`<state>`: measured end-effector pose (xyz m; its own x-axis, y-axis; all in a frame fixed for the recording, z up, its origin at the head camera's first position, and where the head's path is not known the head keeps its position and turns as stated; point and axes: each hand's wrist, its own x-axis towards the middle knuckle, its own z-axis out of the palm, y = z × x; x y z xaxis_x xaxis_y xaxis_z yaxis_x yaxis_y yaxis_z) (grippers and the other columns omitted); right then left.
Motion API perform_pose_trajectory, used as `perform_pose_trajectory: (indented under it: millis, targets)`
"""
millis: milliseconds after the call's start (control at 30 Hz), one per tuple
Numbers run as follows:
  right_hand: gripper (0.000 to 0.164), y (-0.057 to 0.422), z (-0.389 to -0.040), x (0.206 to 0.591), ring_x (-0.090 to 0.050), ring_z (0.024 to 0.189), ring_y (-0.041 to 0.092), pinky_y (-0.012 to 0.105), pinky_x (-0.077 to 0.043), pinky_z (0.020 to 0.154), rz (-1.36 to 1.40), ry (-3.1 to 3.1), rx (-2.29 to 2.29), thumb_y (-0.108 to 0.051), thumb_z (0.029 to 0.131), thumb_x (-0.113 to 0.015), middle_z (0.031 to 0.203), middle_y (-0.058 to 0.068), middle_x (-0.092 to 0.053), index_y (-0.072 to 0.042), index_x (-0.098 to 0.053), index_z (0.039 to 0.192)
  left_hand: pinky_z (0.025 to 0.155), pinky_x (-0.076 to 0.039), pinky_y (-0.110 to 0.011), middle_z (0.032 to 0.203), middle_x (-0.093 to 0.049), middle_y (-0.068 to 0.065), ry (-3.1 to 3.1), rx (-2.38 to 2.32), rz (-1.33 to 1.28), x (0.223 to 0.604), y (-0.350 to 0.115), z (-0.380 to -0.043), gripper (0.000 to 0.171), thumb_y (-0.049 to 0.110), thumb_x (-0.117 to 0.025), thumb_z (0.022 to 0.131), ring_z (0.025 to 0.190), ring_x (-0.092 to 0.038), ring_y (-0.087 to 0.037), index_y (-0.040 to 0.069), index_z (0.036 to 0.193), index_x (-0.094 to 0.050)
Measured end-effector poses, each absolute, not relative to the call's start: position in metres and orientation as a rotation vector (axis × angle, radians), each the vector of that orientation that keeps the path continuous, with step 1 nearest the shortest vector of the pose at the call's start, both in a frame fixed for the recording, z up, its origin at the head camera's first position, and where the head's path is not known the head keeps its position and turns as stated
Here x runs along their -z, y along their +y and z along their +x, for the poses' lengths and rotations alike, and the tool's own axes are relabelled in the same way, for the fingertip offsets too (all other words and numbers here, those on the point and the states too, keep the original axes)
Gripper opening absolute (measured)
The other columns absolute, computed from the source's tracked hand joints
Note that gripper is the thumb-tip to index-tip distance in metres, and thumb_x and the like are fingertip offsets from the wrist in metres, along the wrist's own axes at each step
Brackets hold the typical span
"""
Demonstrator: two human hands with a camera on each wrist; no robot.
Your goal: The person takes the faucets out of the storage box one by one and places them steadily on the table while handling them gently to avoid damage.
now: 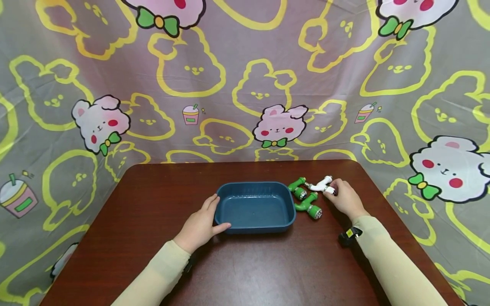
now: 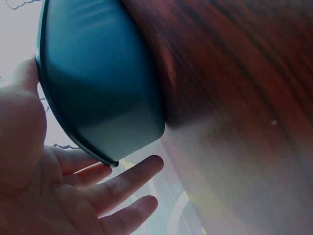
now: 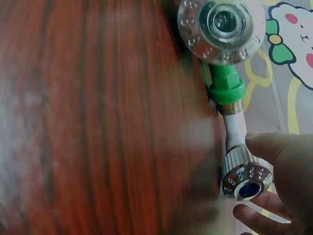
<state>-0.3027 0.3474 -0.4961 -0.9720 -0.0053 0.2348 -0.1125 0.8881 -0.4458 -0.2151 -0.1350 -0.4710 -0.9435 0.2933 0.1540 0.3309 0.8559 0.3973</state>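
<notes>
A blue plastic basin [image 1: 254,229] sits on the table, with nothing inside it. My left hand [image 1: 200,223] rests against its left end, thumb on the near corner of the rim. In the left wrist view the fingers [image 2: 132,176] lie fairly straight beside the rim. To the basin's right, my right hand [image 1: 347,199] pinches a white faucet [image 1: 320,185] by its knob end. The right wrist view shows the thumb near the ribbed silver knob [image 3: 247,178]. Two green faucets, one farther back [image 1: 296,187] and one nearer [image 1: 308,207], lie between basin and hand.
The brown wooden table [image 1: 252,267] is backed by a cartoon-printed curtain [image 1: 229,85] that also hangs along both sides. A black wrist device [image 1: 349,236] is strapped at the right sleeve.
</notes>
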Motion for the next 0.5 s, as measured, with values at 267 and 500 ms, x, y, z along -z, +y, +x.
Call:
perform_pose_trajectory:
  millis: [267, 500]
  targets:
    - [0.031, 0.334, -0.297, 0.49, -0.061, 0.097, 0.04, 0.057, -0.049, 0.084, 0.082, -2.687, -0.694, -0.021, 0.097, -0.07, 0.109, 0.023, -0.06, 0.003, -0.061, 0.115, 0.085, -0.061, -0.044, 0.163, -0.036, -0.02, -2.937, 0.638, -0.493, 0.471, -0.135, -0.215, 0.094, 0.052, -0.077, 0.089, 0.092, -0.074, -0.03, -0.002, 0.156, -0.038]
    - [0.024, 0.316, -0.294, 0.48, -0.064, 0.099, 0.041, 0.056, -0.05, 0.085, 0.177, -2.596, -0.689, -0.021, 0.098, -0.071, 0.108, 0.022, -0.064, -0.001, -0.064, 0.109, 0.084, -0.062, -0.044, 0.163, -0.037, -0.021, -2.939, 0.618, -0.501, 0.472, -0.136, -0.214, 0.094, 0.053, -0.077, 0.089, 0.09, -0.074, -0.029, -0.002, 0.156, -0.039]
